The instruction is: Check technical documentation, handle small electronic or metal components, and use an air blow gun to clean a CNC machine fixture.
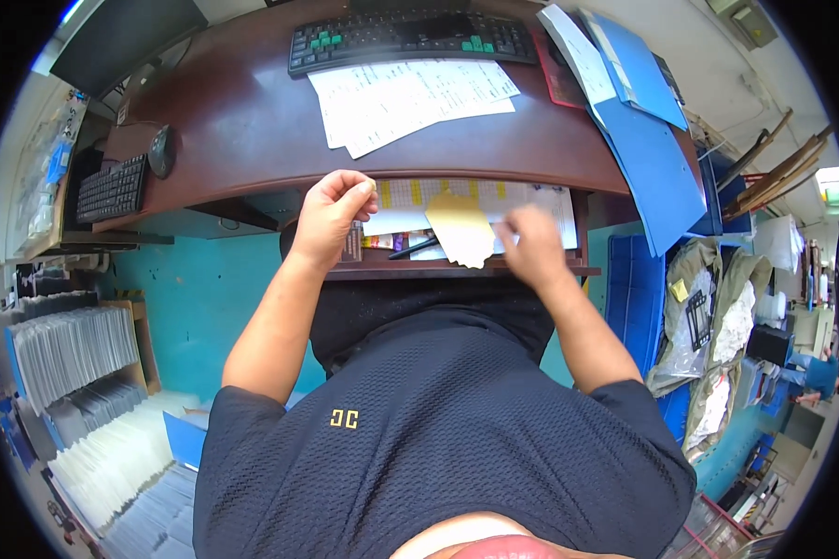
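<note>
An open drawer (410, 274) juts out below the brown desk's front edge, just in front of my body. My left hand (336, 219) is above its left part, thumb and fingers pressed together; whatever they hold, if anything, is too small to name. Over the drawer's right part is my right hand (536, 244), smeared by motion, its fingers unclear. Close to its fingertips is a pale yellow piece of paper (460, 228) with an uneven lower edge; I cannot tell whether the hand touches it. A dark pen (413, 249) and printed sheets (531, 197) with yellow marks lie in the drawer.
On the desk (233, 121) are white papers (405, 104), a black keyboard (415, 45) with green keys, a mouse (162, 152) and a second keyboard (112, 189). Blue folders (645, 158) overhang its right edge. Blue crates (629, 289) stand right; stacked sheets (75, 354) left. Another person (818, 374) is far right.
</note>
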`<state>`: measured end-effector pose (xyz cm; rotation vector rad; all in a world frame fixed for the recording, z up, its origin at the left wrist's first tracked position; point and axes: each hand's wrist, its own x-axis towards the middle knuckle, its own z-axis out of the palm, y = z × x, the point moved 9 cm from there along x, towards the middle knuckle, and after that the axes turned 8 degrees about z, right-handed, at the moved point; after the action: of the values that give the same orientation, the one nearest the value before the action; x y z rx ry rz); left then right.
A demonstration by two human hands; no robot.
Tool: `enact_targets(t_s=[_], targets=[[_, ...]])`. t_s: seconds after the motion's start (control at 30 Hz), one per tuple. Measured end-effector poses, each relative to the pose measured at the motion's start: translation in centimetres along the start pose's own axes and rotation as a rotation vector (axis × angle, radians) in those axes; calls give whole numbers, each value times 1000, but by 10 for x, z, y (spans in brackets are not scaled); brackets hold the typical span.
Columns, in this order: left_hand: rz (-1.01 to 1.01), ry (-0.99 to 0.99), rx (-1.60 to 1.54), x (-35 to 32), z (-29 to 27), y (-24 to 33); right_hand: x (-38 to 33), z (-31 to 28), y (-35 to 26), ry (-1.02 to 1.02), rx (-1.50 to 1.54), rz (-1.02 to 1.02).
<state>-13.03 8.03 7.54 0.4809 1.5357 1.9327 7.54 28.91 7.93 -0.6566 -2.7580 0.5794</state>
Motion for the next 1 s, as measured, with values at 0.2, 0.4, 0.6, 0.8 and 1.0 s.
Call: enact_targets(t_s=[0.2,0.4,0.6,0.8,1.0], targets=[[11,-18,-1,28,9,10,-29,27,-55,-219,24,-328],[-124,-51,-169,22,29,14,21,-8,-95,-120,176,-331],[-129,-100,-257,8,41,32,84,-34,-123,-200,789,-41],[-133,-163,-134,3,38,36,96,-6,-130,-648,1036,213],[-144,-187,-61,5,38,33,93,3,-126,-684,1017,265]])
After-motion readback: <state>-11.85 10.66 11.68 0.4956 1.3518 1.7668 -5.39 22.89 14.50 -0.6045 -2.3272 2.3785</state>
